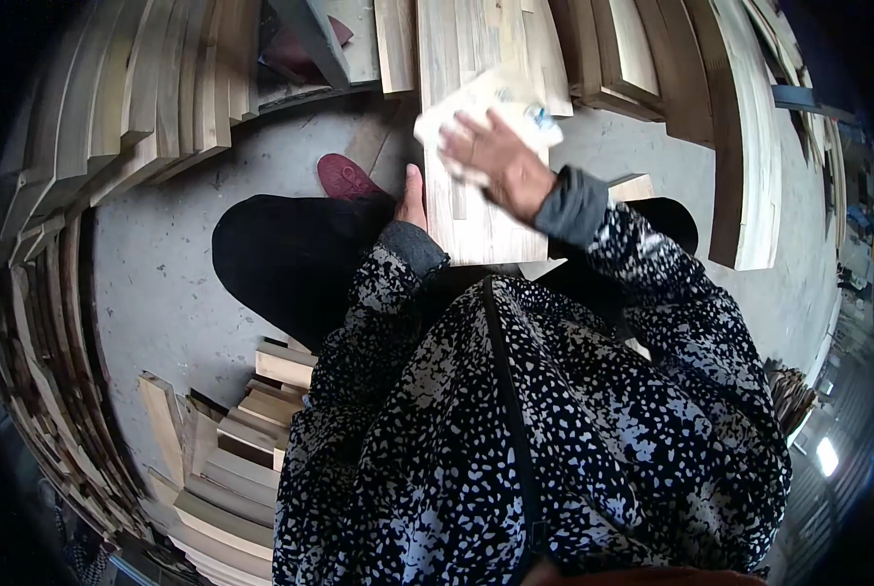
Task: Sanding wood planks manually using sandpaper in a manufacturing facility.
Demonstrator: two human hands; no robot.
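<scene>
A long pale wooden board [486, 230], made of joined strips, runs away from me between my knees. At its left edge is my left hand [412, 200], thumb up against the side; its other fingers are hidden. My right hand [500, 166] lies over the board, fingers spread flat on a pale yellowish sheet [486, 93] with blue-green print. Hand and sheet are slightly blurred, and I cannot tell whether the sheet is paper or cloth.
Stacked wooden boards rise at the far left [153, 88] and far right [691, 78]. Shorter wood pieces [232, 488] are piled at the lower left on the grey floor [153, 283]. A dark red shoe [347, 178] stands left of the board. Blue metal [798, 98] juts out at the right.
</scene>
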